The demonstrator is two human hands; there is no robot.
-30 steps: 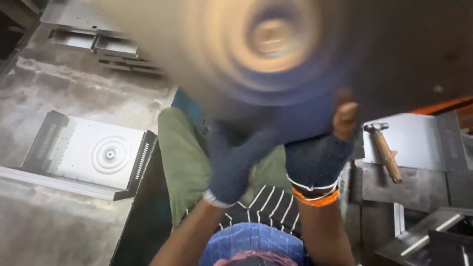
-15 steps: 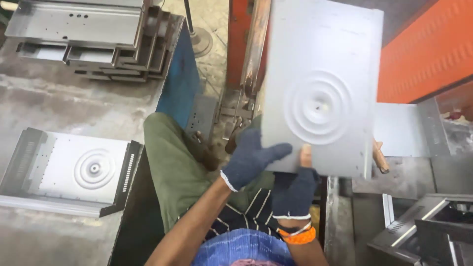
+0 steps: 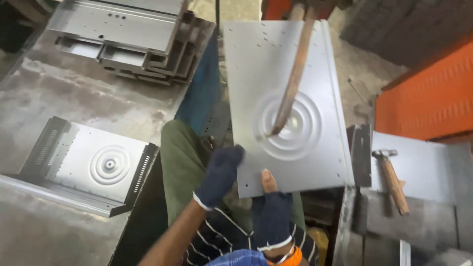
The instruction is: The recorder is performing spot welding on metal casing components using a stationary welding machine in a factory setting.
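Since the earlier frame we have swung the sheet (image 3: pixel 286 106) away from our face and laid it flatter under the copper electrode (image 3: pixel 293 79), whose tip now rests on the stamped rings at the sheet's middle. Our left hand (image 3: pixel 219 177), in a dark blue glove, grips the sheet's near left corner, fingers curled over the edge. Our right hand (image 3: pixel 271 214), also gloved, clasps the near edge just beside it, with a bare thumb tip showing on top of the metal. Both hands are closed on the sheet, which hangs over our green trouser leg (image 3: pixel 180 162).

On the table (image 3: pixel 74 98) to our left lies a second panel (image 3: pixel 93 165) with the same ring stamping and slotted side flanges, well apart from the sheet. Farther back on that table sits a stack of folded metal parts (image 3: pixel 128 39). To our right a hammer (image 3: pixel 391 180) with a wooden handle lies on a grey plate (image 3: pixel 423 167), near the sheet's right edge but not touching it. Behind that rises an orange wall (image 3: pixel 428 103).
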